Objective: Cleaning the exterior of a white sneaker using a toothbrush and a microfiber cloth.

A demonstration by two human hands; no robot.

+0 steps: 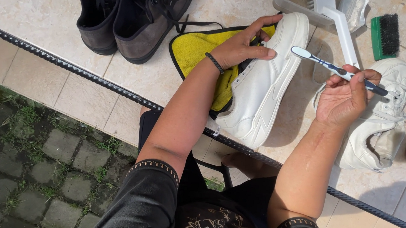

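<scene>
The person sits at the edge of a tiled desk (44, 15), black sleeves nearest the camera, both forearms reaching forward over the ridged black edging.

The right hand (342, 96) is closed around the dark handle of a toothbrush (330, 66), thumb and fingers pinching it; the white brush head points left and hovers just beside the sole rim of a white sneaker (261, 84), apparently not quite touching it.

The left hand (242, 46), with a dark bead bracelet at the wrist, is clamped on the upper of that sneaker, fingers over the toe end, holding it tilted on its side. The shoe lies on a yellow cloth (200, 48) with black trim, its heel overhanging the desk edge.

Judgement: the overhang makes a firm left-hand hold necessary; short strokes along the sole seam, bristles kept flat, would suit the brush.

Farther off lie a second white sneaker (376, 129) just beyond the right hand, a green-backed scrubbing brush (385, 35), a grey tub (294, 7), and a pair of dark grey lace-up shoes (129, 15) well apart at the left.
</scene>
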